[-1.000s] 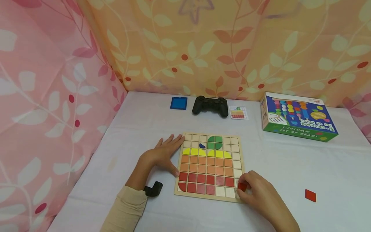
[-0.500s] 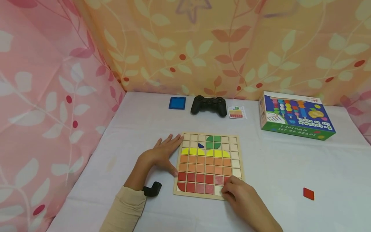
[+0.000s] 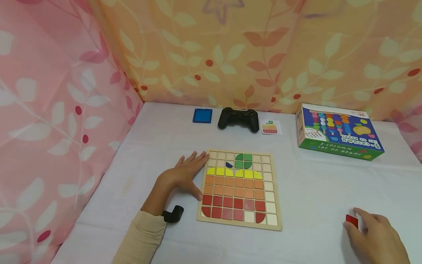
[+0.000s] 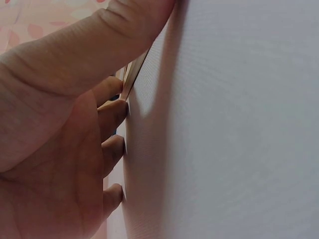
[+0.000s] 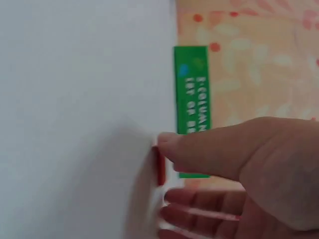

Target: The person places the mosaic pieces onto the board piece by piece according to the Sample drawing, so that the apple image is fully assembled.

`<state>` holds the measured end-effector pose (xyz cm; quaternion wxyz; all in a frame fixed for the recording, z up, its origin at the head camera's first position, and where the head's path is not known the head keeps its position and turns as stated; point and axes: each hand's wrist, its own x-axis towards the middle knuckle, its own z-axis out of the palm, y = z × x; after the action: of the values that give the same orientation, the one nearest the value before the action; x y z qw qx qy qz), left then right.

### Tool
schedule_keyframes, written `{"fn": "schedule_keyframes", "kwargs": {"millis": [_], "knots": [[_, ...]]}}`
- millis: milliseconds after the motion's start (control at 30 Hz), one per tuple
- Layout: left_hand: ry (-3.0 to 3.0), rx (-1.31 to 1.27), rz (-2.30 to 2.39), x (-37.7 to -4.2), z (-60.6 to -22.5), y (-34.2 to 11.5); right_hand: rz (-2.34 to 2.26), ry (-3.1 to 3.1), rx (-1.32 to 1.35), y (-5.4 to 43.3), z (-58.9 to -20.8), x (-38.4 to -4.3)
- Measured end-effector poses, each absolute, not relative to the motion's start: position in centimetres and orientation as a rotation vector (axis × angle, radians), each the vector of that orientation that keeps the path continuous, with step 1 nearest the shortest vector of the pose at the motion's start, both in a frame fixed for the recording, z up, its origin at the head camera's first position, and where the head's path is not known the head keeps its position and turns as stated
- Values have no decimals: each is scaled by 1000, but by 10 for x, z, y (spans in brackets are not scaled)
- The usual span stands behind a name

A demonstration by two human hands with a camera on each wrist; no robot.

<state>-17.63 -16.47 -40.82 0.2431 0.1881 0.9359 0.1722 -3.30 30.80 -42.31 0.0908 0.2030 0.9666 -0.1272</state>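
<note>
My left hand (image 3: 182, 179) rests with spread fingers along the left edge of the wooden grid board (image 3: 277, 205); in the left wrist view its thumb (image 4: 75, 55) lies at the board's side. Far to the right, my right hand (image 3: 376, 234) reaches over a red tile (image 3: 352, 220) on the table. The tile sits between its thumb and index finger, with the thumb at the tile's edge in the right wrist view. Green, yellow, orange and red pieces fill much of the board. A rounded red piece (image 3: 260, 217) lies in the bottom row, right of a bare cell.
At the back stand a blue square frame (image 3: 202, 116), a black game controller (image 3: 239, 119), a small pattern card (image 3: 271, 127) and a bead-set box (image 3: 341, 132). A small dark blue piece (image 3: 229, 165) lies on the board. A black wrist-camera mount (image 3: 174, 214) sticks out beside my left wrist.
My right hand has set the rounded red piece in the board's bottom row, let go and moved right to the red tile. My left hand has stayed in place.
</note>
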Motion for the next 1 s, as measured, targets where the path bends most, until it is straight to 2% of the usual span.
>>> {"fn": "schedule_keyframes", "kwargs": {"millis": [233,467,567,900,1000], "knots": [[2555,532,466,-178,-407,-168,-482,3020,165,305,-435,-30],[2548,542,473,-180,-406,-167,-537,2905,18,261,-417,-47],[2552,543,459,-181,-405,-167,-628,2986,-125,235,-412,-49],[2559,543,464,-179,-405,-167,-869,3101,-1014,154,-409,-55],[2552,539,479,-177,-406,-167,-788,3052,-1165,137,-411,-56]]}}
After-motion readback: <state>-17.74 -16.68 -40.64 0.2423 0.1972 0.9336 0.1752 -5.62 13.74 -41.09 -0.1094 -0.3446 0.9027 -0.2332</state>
